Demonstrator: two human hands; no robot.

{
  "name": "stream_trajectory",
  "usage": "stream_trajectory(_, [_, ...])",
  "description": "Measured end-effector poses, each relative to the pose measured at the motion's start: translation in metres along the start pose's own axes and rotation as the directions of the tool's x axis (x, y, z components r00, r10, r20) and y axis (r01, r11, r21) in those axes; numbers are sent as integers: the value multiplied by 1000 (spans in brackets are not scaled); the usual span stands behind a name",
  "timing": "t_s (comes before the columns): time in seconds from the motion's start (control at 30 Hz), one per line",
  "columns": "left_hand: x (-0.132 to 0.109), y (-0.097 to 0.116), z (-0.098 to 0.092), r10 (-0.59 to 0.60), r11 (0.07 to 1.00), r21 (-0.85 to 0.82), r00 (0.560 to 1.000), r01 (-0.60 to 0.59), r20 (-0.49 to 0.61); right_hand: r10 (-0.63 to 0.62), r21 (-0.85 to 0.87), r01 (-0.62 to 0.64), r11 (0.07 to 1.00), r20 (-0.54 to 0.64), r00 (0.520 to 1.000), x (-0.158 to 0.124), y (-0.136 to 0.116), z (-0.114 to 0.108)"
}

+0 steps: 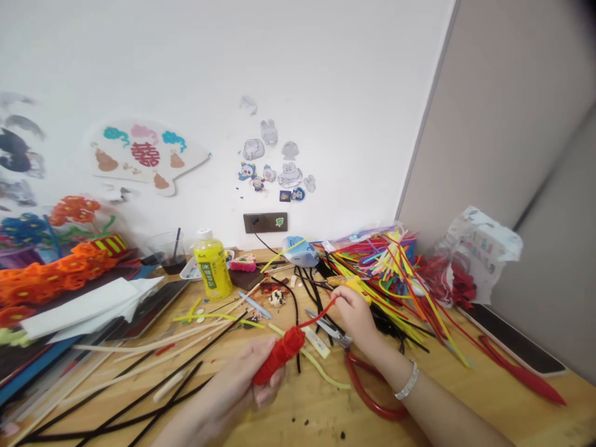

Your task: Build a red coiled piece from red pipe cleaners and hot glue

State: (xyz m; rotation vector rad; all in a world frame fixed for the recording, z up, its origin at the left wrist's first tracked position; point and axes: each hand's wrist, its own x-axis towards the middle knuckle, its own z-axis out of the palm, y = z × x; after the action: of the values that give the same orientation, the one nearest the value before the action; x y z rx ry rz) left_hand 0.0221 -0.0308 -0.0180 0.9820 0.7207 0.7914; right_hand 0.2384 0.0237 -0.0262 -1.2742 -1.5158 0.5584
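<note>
My left hand [261,372] is closed around a thick roll of red pipe cleaner [282,355], which tilts up to the right. From its top end a single red strand runs up to my right hand [354,310], whose fingertips pinch the far end. The strand looks fairly taut between the two hands. Beneath and beside my right hand lie scissors [372,394] with red handles, their blades partly hidden by the wrist. A pale yellow-green pipe cleaner [321,371] curves across the table just below the red roll.
Heaps of coloured pipe cleaners [391,261] lie at the back right. A yellow drink bottle [213,267] stands at centre left, near a cup of dark liquid [173,257]. Black strips [139,403] spread over the front left. Orange flowers [51,273] sit far left; a tablet [512,338] lies right.
</note>
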Motion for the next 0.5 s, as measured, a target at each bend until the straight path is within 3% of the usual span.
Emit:
stream_trajectory(0.23, [-10,-1,6,-64,983,176,995,49,80,10,-34,-11,999,-22,1000,9,10,-5])
stream_trajectory(0.37, [-12,-2,7,-66,970,238,997,53,44,11,-58,-17,998,-97,995,19,18,-16])
stream_trajectory(0.5, [-8,-2,8,-67,979,192,997,70,-24,-17,-154,13,988,-27,999,22,21,-23])
